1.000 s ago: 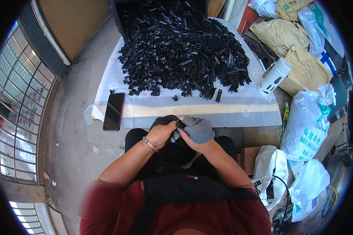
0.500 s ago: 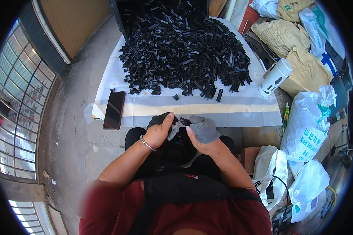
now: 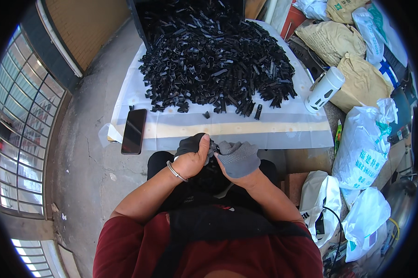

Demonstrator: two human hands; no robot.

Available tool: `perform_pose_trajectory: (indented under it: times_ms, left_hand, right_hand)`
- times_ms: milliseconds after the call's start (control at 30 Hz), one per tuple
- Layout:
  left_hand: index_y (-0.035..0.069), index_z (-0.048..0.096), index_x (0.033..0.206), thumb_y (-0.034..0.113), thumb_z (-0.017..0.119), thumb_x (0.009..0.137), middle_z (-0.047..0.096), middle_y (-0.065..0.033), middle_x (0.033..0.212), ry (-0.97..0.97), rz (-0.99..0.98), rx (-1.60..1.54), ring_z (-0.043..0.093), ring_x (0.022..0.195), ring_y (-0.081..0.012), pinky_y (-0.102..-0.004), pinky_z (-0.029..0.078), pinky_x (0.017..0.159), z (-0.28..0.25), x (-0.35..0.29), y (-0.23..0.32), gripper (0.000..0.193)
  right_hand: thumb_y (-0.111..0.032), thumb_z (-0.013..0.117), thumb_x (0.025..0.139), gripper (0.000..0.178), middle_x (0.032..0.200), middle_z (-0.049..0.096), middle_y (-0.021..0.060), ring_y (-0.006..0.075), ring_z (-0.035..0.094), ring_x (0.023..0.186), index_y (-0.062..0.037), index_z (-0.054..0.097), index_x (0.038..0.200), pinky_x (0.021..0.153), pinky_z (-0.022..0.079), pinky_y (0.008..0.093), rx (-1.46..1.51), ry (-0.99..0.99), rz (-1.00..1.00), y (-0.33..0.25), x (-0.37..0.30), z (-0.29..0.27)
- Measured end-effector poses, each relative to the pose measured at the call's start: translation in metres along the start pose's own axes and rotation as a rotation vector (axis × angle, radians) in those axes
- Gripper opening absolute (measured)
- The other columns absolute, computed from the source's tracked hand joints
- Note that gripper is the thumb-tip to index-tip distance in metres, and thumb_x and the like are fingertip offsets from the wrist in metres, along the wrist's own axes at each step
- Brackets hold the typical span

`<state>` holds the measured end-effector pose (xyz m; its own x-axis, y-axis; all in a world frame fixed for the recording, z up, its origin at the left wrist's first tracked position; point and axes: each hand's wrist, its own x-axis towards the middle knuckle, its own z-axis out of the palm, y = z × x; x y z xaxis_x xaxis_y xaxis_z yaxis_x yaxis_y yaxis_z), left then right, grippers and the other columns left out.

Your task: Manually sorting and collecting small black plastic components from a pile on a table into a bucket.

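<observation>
My left hand (image 3: 193, 155) and my right hand (image 3: 239, 159), both in grey and black gloves that leave the thumbs bare, meet just off the table's near edge. A small black plastic clip (image 3: 215, 147) shows partly between them, pinched by the right thumb and fingers. The left fingers are curled closed with the thumb on top; what lies inside them is hidden. Ahead, a large pile of similar black plastic clips (image 3: 218, 65) covers the far table. Two loose pieces lie nearer: an upright-lying clip (image 3: 258, 111) and a short bit (image 3: 206, 114).
A dark phone (image 3: 134, 131) lies at the left of the covered table (image 3: 283, 130). To the right stands a white bottle (image 3: 324, 90). Full sacks (image 3: 362, 148) and bags crowd the right side. Behind the pile is a black bin (image 3: 138, 23). A barred window (image 3: 23, 125) is at left.
My hands have come together: the right hand has brought the black clip left against the left hand's fingers. The pile and the things on the table stay as they were.
</observation>
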<state>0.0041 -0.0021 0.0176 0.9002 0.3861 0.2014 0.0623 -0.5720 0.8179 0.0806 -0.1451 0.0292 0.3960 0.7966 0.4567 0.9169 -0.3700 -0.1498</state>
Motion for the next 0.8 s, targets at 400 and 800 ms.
perform_pose_trajectory:
  times_ms: [400, 800]
  left_hand:
    - [0.005, 0.059, 0.095, 0.037, 0.044, 0.086, 0.06, -0.0159, 0.088, 0.112, 0.119, 0.586, 0.057, 0.081, -0.0331, -0.0389, 0.046, 0.072, -0.003, 0.038, -0.046, 0.036]
    - [0.007, 0.058, 0.092, 0.01, 0.049, 0.075, 0.059, -0.0137, 0.085, -0.01, 0.213, 0.703, 0.058, 0.076, -0.0301, -0.0396, 0.047, 0.065, 0.023, 0.085, -0.051, 0.019]
  right_hand:
    - [-0.03, 0.046, 0.085, 0.031, 0.092, 0.06, 0.0145, 0.034, 0.055, 0.087, -0.0048, 0.057, 0.099, 0.076, 0.043, 0.0423, 0.029, -0.139, 0.341, 0.067, 0.01, 0.012]
    - [-0.016, 0.054, 0.076, 0.014, 0.081, 0.061, 0.0144, 0.0298, 0.06, 0.081, -0.0067, 0.062, 0.083, 0.068, 0.048, 0.041, -0.257, -0.17, 0.523, 0.113, 0.031, 0.011]
